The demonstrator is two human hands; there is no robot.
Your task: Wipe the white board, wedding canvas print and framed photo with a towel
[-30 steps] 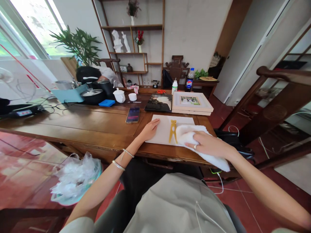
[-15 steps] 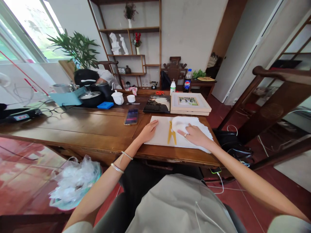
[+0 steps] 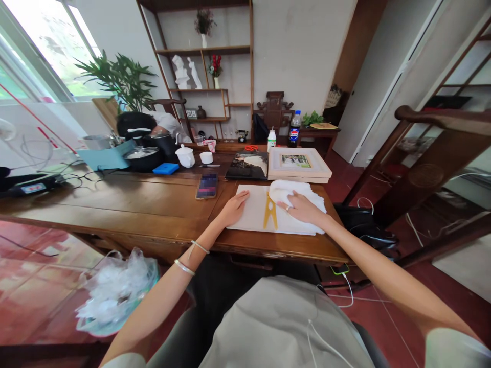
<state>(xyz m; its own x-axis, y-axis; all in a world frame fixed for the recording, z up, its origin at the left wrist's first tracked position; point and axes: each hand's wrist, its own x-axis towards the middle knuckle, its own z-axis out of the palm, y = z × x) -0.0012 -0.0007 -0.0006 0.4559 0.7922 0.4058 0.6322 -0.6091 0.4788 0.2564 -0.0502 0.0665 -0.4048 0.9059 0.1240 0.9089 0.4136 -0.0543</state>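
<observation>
Cloth [image 3: 284, 189] lies under the right hand [image 3: 302, 209], fingers spread flat on it, beside a clip [image 3: 270, 212] on a board [image 3: 253, 212] that the left hand [image 3: 233, 205] presses, fingers loosely open.

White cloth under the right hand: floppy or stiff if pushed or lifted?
Likely floppy: the white cloth lies bunched and creased under the right hand, so it would probably drape when lifted. Probably light, since its edge lies thin and flat. Pushed, it may crumple or slide over the smooth white board.
</observation>
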